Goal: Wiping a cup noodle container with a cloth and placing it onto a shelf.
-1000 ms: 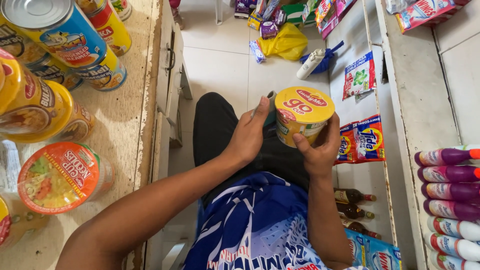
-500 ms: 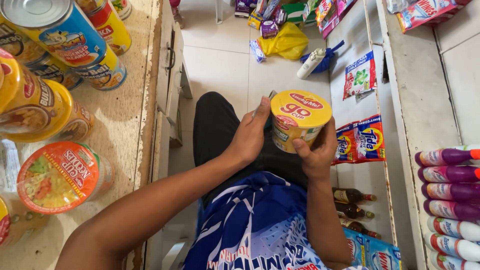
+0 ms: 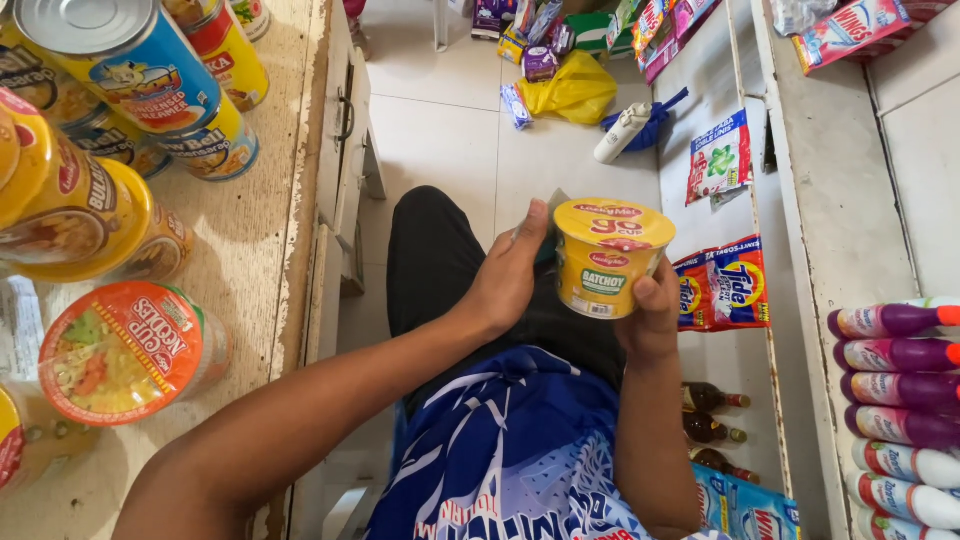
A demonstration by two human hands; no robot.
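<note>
Head view, looking straight down past a blue and white patterned shirt (image 3: 500, 460) and black trousers. One yellow instant noodle cup (image 3: 605, 258) is in play, sealed under its yellow foil lid, held up in front of the lap between both hands. The right hand (image 3: 650, 315) cups it from below and behind, fingers curled closed around the base. The left hand (image 3: 510, 275) presses against the cup's left side, thumb up near the rim, and something flat and dark green sits tucked between that palm and the cup; what it is I cannot tell.

Over on the left, a worn wooden counter (image 3: 260, 270) carries the stock. One orange-lidded noodle cup (image 3: 125, 350) lies there, sealed. At the top, one large tin with a plain metal lid (image 3: 120, 50) stands on yellow cans (image 3: 215, 140); at least three yellow ones show around it, all closed. More yellow-topped cups (image 3: 70, 200) crowd the left edge, partly cut off, so the count stops at two clear ones.

To the right, white shelving (image 3: 840, 200). Two detergent sachets (image 3: 722, 285) hang side by side just beyond the cup, one green and white sachet (image 3: 718, 158) above them. Three brown bottles (image 3: 712, 430) lie in a row lower down. Seven purple and white bottles (image 3: 900, 400) are stacked at the far right edge, caps pointing right.

On the tiled floor ahead, one yellow plastic bag (image 3: 575, 90) and one white bottle (image 3: 622, 132) lie near each other.
</note>
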